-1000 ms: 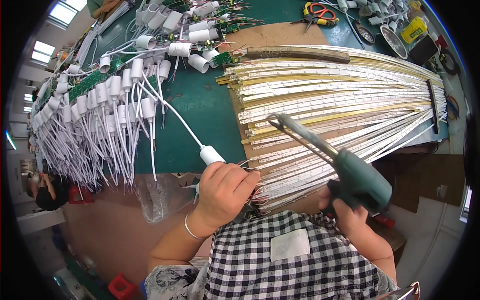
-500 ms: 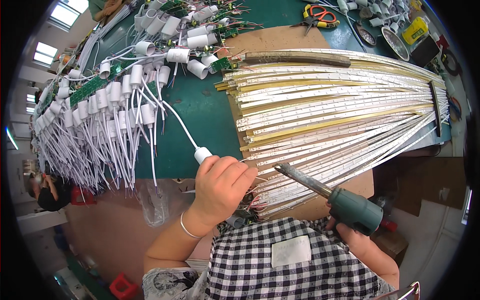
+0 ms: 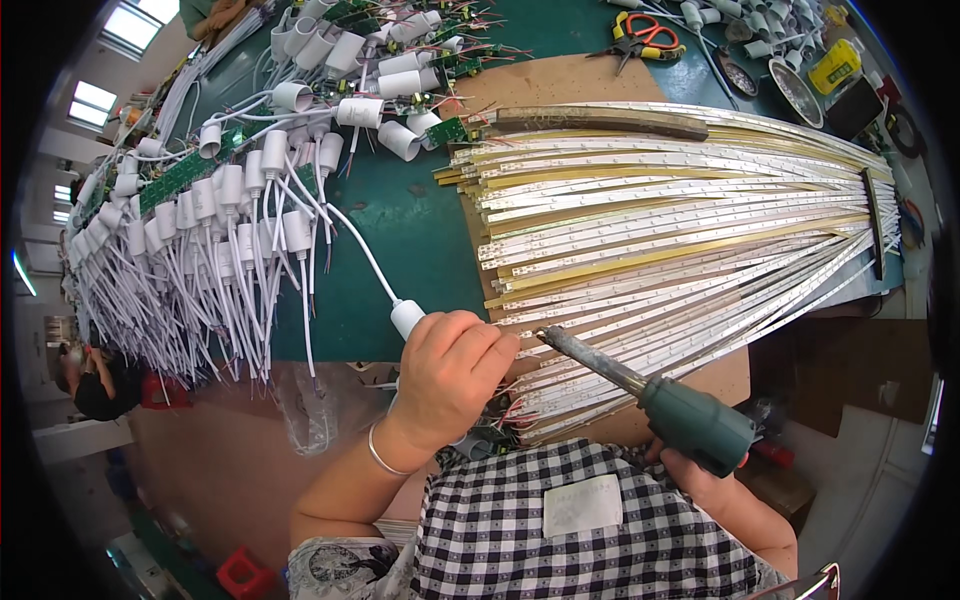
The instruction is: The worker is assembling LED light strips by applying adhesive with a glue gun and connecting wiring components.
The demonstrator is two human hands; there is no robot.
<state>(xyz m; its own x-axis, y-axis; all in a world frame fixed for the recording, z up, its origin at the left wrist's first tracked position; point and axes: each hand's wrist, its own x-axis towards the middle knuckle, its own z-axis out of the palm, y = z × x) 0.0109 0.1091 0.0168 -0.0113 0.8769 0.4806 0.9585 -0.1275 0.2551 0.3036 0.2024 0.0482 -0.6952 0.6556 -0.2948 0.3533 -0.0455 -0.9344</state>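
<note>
While the left hand [image 3: 452, 372] closes around the lower part of a white cylindrical housing [image 3: 407, 318], the right hand [image 3: 700, 475] grips a green soldering tool [image 3: 697, 425] from below. The left fingers are curled and pressed together; whether the fingertips also pinch a wire cannot be told. The right fingers are largely hidden by the tool body. The metal tip [image 3: 545, 335] points left and sits just beside the left fingertips, above the near ends of the white strips [image 3: 600, 235]. A white cable [image 3: 374, 262] runs from the upper end of the housing toward a cluster of similar housings [image 3: 205, 197] at the left of the bench [image 3: 410, 235]. The strips lie fanned over a brown board [image 3: 560, 78] and converge at the right beneath a dark bar [image 3: 874, 225]. A wooden bar [image 3: 600, 123] rests along the upper strips. Pliers [image 3: 628, 45] and a yellow bottle [image 3: 835, 65] occupy the far side of the bench
</note>
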